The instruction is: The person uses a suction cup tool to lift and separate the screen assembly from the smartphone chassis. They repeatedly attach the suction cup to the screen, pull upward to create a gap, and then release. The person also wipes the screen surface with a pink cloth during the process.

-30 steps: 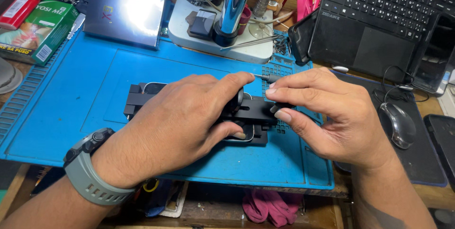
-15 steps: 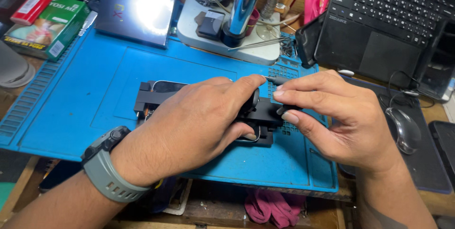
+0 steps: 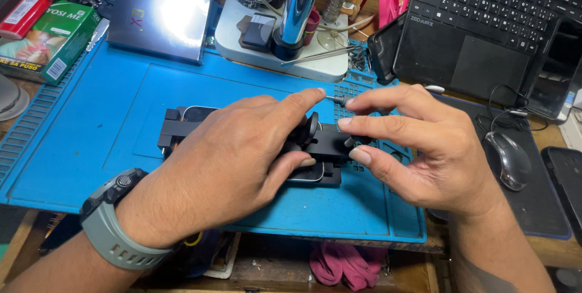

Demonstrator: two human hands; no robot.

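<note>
A person's left hand [image 3: 242,166] lies flat over a black clamp fixture [image 3: 327,144] that rests near the middle of a blue work mat [image 3: 91,117], the fingers [image 3: 297,102] stretched forward and pressed close together across its top, the thumb tucked against the rounded edge of a phone [image 3: 306,173] held in the fixture. The right hand [image 3: 424,147] meets it from the other side, its fingers [image 3: 364,124] slightly spread and curled toward the fixture's right end, the index finger and thumb closing on a thin metal tool [image 3: 335,98] whose tip shows between the two hands. A grey wristwatch [image 3: 115,220] sits on the left wrist. The mat covers most of the cluttered surface. Behind it stand a dark box [image 3: 163,11] catching a bright glare, a white microscope base [image 3: 279,50] with a shiny metal column, and a pair of tweezers [image 3: 318,55] lying on that base. A green carton [image 3: 51,38] and a red lighter [image 3: 21,11] lie at the far left. To the right are a black laptop [image 3: 485,20], a grey computer mouse [image 3: 509,159] on a dark pad, and a pink cloth [image 3: 342,263] under the surface's front edge.
</note>
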